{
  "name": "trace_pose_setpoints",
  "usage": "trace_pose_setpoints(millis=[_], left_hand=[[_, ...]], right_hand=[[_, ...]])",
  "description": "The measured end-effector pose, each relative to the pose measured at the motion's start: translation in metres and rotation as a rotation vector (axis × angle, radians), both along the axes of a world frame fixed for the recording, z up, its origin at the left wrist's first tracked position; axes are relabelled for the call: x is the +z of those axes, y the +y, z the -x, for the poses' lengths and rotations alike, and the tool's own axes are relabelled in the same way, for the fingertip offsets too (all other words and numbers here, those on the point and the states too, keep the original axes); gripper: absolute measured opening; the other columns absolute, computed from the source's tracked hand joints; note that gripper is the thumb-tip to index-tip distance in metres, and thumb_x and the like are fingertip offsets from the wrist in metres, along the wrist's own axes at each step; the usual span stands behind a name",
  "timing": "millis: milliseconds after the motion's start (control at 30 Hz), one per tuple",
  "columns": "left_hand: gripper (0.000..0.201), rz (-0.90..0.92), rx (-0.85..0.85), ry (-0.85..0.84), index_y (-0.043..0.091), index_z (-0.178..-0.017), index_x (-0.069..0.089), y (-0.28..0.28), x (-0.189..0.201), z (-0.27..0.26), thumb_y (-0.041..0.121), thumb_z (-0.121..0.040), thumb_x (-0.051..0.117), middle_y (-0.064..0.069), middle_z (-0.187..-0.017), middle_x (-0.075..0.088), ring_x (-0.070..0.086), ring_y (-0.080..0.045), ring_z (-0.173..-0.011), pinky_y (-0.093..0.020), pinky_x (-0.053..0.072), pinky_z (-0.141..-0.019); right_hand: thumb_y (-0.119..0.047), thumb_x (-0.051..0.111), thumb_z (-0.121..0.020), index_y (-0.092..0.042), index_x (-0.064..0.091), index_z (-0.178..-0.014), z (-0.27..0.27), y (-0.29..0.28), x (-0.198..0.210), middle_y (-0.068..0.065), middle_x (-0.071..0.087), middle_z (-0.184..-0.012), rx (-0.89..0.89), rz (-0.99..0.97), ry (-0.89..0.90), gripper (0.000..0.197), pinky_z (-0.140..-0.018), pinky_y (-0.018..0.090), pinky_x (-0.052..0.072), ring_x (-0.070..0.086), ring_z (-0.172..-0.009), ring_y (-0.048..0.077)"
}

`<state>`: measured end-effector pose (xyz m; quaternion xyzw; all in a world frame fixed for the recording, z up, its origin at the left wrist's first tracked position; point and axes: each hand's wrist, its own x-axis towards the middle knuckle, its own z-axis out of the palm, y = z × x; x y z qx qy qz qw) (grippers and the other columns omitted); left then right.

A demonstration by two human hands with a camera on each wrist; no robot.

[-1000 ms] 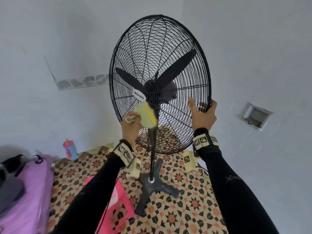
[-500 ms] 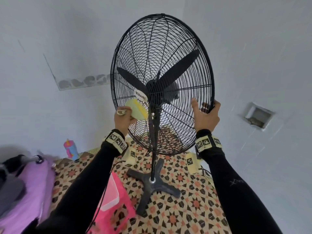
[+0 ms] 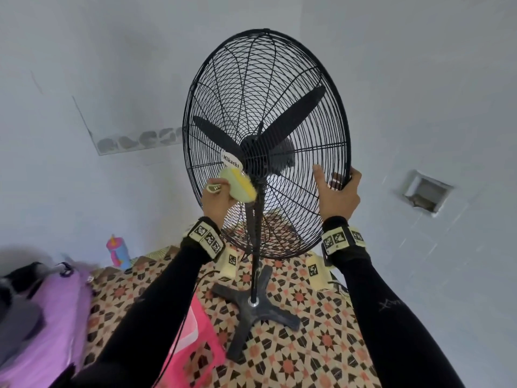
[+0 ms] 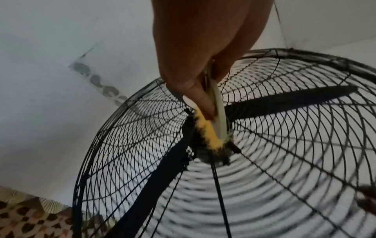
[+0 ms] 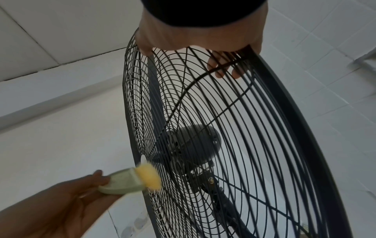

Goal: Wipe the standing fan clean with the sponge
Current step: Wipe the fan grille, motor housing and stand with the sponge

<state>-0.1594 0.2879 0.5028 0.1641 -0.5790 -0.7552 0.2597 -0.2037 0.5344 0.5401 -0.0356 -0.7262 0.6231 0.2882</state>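
Yellow sponge [image 3: 240, 185] pinched in left hand [image 3: 217, 199] — right hand [image 3: 337, 193] gripping fan [image 3: 340, 113] rim.

left hand [image 4: 203, 53] pinches sponge [image 4: 211, 127] | yellow edge against standing fan [image 4: 264, 145] grille centre

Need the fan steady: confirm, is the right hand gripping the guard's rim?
Yes, the right hand curls its fingers round the guard rim.
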Motion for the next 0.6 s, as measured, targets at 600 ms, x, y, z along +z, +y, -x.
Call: trace_pose_setpoints(millis=[600], left_hand=[[0.015,-0.377,0.047,0.037,0.013,-0.101,0.055,0.007,-0.022,0.016,-0.002,-0.101,0.056,-0.023,-0.141,0.056,0.068,-0.034,-0.105,-0.032,0.065,-0.068]], right_hand=[[-0.076,0.075,-0.070,-0.031,0.047,-0.128,0.000,0.006,0.000,-0.008,0.067,-0.109,0.050,0.026,-0.004,0.079,-0.091,0.030,0.053,0.066,-0.101,0.015]])
